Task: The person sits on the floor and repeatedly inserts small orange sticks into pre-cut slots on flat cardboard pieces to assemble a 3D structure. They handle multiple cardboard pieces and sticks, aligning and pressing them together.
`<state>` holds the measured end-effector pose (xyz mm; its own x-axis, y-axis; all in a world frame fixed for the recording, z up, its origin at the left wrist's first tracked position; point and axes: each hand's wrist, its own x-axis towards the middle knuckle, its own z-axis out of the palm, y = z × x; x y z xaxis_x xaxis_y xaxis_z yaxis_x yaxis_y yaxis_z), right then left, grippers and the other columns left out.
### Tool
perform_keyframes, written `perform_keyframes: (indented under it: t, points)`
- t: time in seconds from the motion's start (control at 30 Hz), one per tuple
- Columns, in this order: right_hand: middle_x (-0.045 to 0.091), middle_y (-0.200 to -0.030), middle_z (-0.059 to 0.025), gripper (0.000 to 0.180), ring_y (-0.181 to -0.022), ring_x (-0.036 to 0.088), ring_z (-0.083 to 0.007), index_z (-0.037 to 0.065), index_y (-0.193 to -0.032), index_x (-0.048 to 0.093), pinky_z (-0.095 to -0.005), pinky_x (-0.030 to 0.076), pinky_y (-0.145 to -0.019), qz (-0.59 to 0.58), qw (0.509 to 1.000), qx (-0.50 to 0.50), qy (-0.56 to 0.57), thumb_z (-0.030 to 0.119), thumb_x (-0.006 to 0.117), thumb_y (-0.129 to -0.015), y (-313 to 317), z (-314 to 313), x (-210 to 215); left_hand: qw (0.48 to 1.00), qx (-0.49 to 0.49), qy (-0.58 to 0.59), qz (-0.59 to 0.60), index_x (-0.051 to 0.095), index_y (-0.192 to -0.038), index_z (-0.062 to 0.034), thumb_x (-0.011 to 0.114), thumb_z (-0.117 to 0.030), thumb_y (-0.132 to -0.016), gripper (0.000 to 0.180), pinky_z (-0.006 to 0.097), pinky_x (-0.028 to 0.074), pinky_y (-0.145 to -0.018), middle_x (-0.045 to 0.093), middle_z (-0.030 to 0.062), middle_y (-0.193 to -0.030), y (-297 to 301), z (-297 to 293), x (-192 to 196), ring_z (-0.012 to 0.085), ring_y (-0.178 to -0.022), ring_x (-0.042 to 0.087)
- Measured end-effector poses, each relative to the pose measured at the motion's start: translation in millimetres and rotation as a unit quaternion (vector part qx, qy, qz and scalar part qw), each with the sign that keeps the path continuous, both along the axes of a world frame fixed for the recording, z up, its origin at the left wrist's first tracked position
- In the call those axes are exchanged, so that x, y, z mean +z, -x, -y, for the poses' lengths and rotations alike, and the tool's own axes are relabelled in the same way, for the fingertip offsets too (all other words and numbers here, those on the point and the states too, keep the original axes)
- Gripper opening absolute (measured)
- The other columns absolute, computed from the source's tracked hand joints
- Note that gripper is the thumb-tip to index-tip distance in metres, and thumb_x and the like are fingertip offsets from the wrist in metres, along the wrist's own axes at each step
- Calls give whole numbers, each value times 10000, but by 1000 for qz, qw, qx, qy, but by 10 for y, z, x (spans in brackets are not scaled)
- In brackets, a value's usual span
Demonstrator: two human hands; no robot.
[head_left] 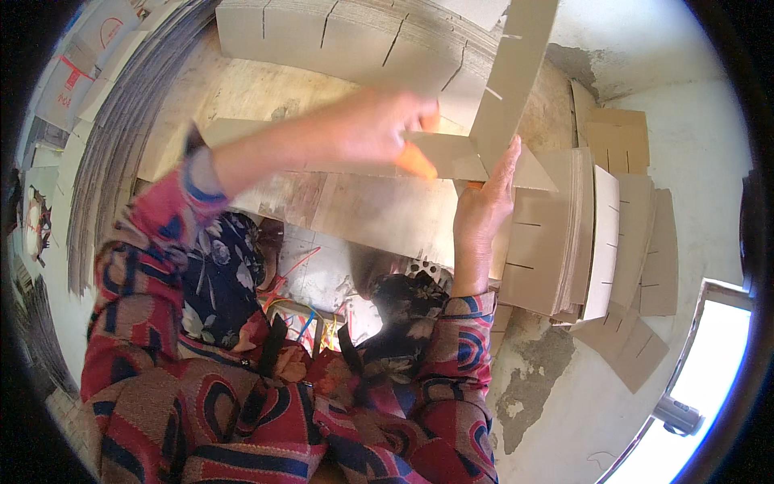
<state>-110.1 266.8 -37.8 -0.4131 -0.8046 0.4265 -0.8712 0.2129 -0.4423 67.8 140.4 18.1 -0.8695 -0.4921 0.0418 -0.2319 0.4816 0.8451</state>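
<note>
The left hand pinches a long flat strip of brown cardboard, fingers closed over its upper edge, thumb beneath. An upright slotted cardboard strip crosses it at a right angle, seated in a slot. The right hand rests open-palmed against the joint, fingers straight along the upright piece, gripping nothing. To the right, a stack of slotted cardboard pieces leans together on the rough, patchy concrete floor. Behind lie larger corrugated cardboard sheets. Both sleeves are patterned red fabric.
</note>
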Motion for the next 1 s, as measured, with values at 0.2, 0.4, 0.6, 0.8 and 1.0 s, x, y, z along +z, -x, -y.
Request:
perform_keyframes:
  t: [0.2, 0.4, 0.6, 0.8, 1.0]
  points:
    - [338, -1440, -218, 802, -1240, 451, -382, 111, -1464, 183, -406, 451, -952, 82, 996, 21, 39, -70, 577, -789, -228, 34, 58, 892, 85, 438, 70, 520, -977, -23, 794, -252, -656, 480, 353, 444, -759, 568, 103, -934, 68, 878, -23, 256, -944, 525]
    - [294, -1467, -213, 843, -1292, 399, -359, 123, -1480, 121, -382, 406, -1001, 104, 994, 4, 15, -60, 581, -797, -231, 27, 57, 836, 166, 518, 72, 523, -991, -16, 746, -135, -686, 396, 362, 413, -832, 552, 101, -948, 693, 1282, -829, 258, -972, 501]
    - [287, -1473, -207, 849, -1295, 399, -351, 134, -1482, 121, -377, 408, -1001, 81, 996, 14, 27, -66, 576, -793, -178, 45, 22, 852, 115, 502, 97, 565, -928, -33, 676, -118, -699, 268, 348, 415, -842, 575, 104, -913, 729, 1373, -793, 256, -976, 515]
    - [326, -1453, -211, 869, -1284, 416, -350, 145, -1484, 115, -375, 416, -993, 46, 997, 34, 48, -106, 556, -778, -159, 54, 17, 892, 89, 443, -7, 588, -786, -62, 628, -96, -731, 76, 359, 451, -793, 576, 71, -773, 660, 1374, -867, 249, -849, 553]
    - [395, -1405, -220, 862, -1199, 511, -336, 158, -1484, 146, -368, 455, -938, 112, 993, 43, 2, -126, 541, -772, -113, 15, -9, 883, 44, 468, -23, 564, -739, -54, 616, -55, -723, 55, 353, 492, -688, 564, 65, -709, 574, 1084, -756, 231, -784, 557]
